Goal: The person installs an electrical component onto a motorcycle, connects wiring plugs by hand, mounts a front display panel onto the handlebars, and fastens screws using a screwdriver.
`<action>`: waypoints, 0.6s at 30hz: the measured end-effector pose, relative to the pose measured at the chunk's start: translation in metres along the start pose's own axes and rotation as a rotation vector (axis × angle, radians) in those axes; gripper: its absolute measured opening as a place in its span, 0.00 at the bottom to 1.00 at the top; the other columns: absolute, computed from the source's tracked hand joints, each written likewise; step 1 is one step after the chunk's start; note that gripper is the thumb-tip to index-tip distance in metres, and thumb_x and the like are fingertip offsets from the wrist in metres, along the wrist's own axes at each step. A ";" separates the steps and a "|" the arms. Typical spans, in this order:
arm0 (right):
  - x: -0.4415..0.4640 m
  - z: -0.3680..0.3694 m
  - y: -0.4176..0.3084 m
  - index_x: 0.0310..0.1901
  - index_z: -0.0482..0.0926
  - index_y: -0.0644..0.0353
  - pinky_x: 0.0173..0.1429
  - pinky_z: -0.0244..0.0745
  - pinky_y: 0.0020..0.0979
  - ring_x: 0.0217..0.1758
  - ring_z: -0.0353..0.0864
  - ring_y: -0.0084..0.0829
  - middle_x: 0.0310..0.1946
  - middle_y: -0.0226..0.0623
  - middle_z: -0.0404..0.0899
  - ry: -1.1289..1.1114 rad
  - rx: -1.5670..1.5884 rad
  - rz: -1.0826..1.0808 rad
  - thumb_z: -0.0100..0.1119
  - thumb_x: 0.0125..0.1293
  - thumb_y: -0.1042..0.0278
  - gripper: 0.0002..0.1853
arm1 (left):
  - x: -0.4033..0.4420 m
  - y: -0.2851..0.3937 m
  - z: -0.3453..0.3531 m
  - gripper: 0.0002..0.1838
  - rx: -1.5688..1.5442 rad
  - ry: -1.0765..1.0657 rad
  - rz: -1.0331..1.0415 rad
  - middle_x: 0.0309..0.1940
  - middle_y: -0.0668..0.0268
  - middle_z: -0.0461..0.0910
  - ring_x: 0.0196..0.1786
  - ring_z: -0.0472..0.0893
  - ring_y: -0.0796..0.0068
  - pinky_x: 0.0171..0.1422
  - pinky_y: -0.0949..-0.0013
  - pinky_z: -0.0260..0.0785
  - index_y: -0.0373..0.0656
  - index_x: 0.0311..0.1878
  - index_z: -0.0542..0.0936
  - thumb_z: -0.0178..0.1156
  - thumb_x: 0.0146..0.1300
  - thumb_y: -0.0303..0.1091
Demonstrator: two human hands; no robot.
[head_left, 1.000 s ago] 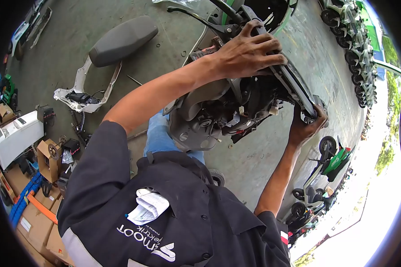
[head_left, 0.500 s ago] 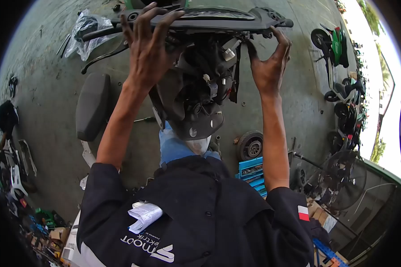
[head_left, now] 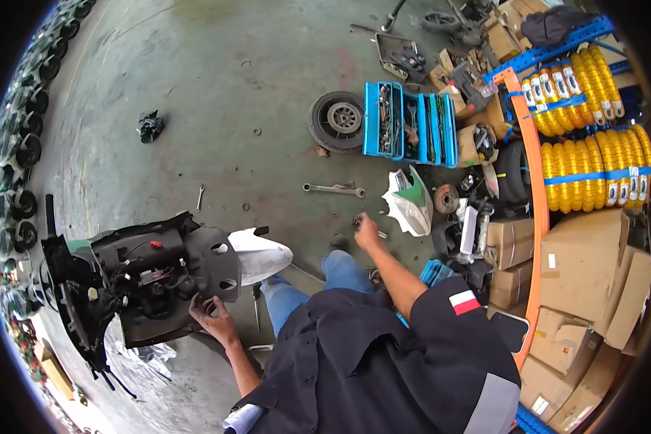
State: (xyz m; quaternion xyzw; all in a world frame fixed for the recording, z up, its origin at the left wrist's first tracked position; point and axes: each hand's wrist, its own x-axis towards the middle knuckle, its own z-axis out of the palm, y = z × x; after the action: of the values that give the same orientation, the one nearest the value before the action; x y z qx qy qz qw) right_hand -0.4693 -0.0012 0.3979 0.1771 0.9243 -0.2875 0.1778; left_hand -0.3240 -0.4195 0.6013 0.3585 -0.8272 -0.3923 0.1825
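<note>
My left hand (head_left: 213,318) is at the lower edge of a partly stripped scooter front (head_left: 170,260), fingers curved and apart, holding nothing that I can see. Wires and connectors (head_left: 152,276) show inside its dark body panel. The handlebar assembly (head_left: 72,296) is at the left, and a white front fender (head_left: 260,257) sticks out toward my legs. My right hand (head_left: 369,233) is closed over the floor, away from the scooter. A small dark bit shows at its fingertips and a shiny metal piece beside it; what it grips is unclear.
A blue toolbox (head_left: 372,119) stands open beside a wheel (head_left: 340,119). Spanners (head_left: 333,189) and a white-green panel (head_left: 410,202) lie on the floor. An orange-blue rack with yellow coils (head_left: 564,173) and cardboard boxes (head_left: 582,264) stands right. Parked scooters (head_left: 29,152) line the far left.
My view has swung to the right, toward the toolbox and rack. Both hands have come off the handlebar; the left is lower on the scooter, the right out to the side.
</note>
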 end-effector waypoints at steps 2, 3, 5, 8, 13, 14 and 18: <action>-0.023 -0.043 0.102 0.54 0.73 0.56 0.56 0.76 0.49 0.54 0.81 0.57 0.44 0.55 0.83 0.024 -0.025 0.180 0.57 0.52 0.84 0.25 | 0.000 0.016 0.051 0.22 -0.028 -0.171 0.028 0.56 0.56 0.73 0.44 0.79 0.67 0.50 0.65 0.74 0.34 0.61 0.71 0.63 0.65 0.24; -0.042 -0.056 0.151 0.55 0.73 0.57 0.57 0.76 0.49 0.55 0.81 0.57 0.46 0.56 0.83 0.046 -0.006 0.294 0.57 0.52 0.84 0.26 | 0.003 0.042 0.078 0.22 0.020 -0.249 0.134 0.55 0.56 0.74 0.45 0.80 0.66 0.51 0.65 0.74 0.35 0.61 0.72 0.63 0.65 0.25; -0.092 -0.085 0.220 0.58 0.71 0.57 0.58 0.76 0.50 0.56 0.80 0.59 0.47 0.58 0.82 0.094 0.007 0.496 0.58 0.52 0.83 0.28 | 0.003 0.087 0.139 0.22 0.107 -0.442 0.259 0.54 0.56 0.75 0.47 0.81 0.66 0.52 0.65 0.74 0.38 0.63 0.72 0.64 0.66 0.27; -0.172 -0.115 0.290 0.60 0.69 0.58 0.59 0.75 0.50 0.55 0.81 0.58 0.48 0.59 0.82 0.156 0.120 0.764 0.61 0.51 0.81 0.31 | 0.004 0.151 0.236 0.26 0.160 -0.786 0.416 0.55 0.56 0.77 0.48 0.81 0.64 0.50 0.62 0.75 0.43 0.65 0.72 0.66 0.65 0.31; -0.283 -0.060 0.313 0.56 0.71 0.62 0.59 0.75 0.46 0.55 0.82 0.57 0.48 0.59 0.83 0.474 0.463 1.146 0.61 0.51 0.78 0.27 | -0.031 0.230 0.368 0.26 0.274 -1.127 0.623 0.54 0.54 0.76 0.44 0.83 0.62 0.47 0.61 0.76 0.42 0.64 0.73 0.65 0.64 0.31; -0.293 -0.051 0.296 0.54 0.72 0.62 0.58 0.75 0.46 0.53 0.82 0.57 0.47 0.58 0.83 0.563 0.497 1.180 0.62 0.50 0.76 0.26 | -0.042 0.238 0.388 0.26 0.279 -1.135 0.649 0.54 0.54 0.76 0.44 0.83 0.62 0.47 0.61 0.76 0.42 0.64 0.73 0.65 0.64 0.31; -0.314 0.058 0.259 0.54 0.73 0.58 0.58 0.74 0.50 0.53 0.81 0.59 0.44 0.56 0.82 0.512 0.572 1.161 0.62 0.50 0.75 0.25 | -0.079 0.273 0.452 0.27 0.280 -1.319 0.831 0.53 0.56 0.78 0.45 0.84 0.62 0.48 0.61 0.76 0.45 0.66 0.72 0.66 0.64 0.34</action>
State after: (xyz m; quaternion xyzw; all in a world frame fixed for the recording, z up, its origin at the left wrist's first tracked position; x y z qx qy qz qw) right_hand -0.0707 0.0932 0.3669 0.7449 0.5809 -0.3272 0.0255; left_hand -0.6573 -0.0083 0.5298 -0.2667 -0.8725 -0.3159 -0.2604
